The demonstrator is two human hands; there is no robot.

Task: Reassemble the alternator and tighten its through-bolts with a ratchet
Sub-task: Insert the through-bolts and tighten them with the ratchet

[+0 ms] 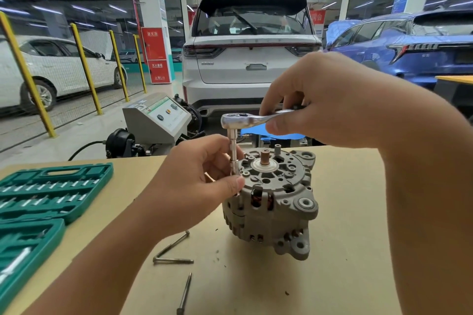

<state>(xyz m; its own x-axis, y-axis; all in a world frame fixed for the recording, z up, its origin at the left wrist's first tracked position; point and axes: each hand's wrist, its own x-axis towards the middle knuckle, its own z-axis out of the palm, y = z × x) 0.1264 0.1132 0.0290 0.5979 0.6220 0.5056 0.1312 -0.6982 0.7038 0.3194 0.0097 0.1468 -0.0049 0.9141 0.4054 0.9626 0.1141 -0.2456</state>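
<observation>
Head view: the alternator (271, 202) stands upright on the table (353, 225), shaft end up, just right of centre and between the two forearms. The right hand (330, 100) is above and behind it, fingers and thumb curled round the handle of the ratchet (245, 120), which lies level over the housing's left edge. A straight extension (233, 153) drops vertically from the ratchet head to the housing rim. The left hand (202, 176), at the alternator's left side and touching it, pinches the extension between thumb and curled fingers; the socket end is hidden behind the thumb. The housing is rough, matt grey cast metal with ribbed vent slots, round mounting lugs and copper windings visible through the openings; a copper-coloured collar sits on a pale disc at the top centre. The ratchet and extension are polished, bright metal. Three long, thin, dull steel bolts (174, 250) lie loose on the smooth tan table in front of the alternator. An open green plastic case (51, 192) of sockets sits at the left.
</observation>
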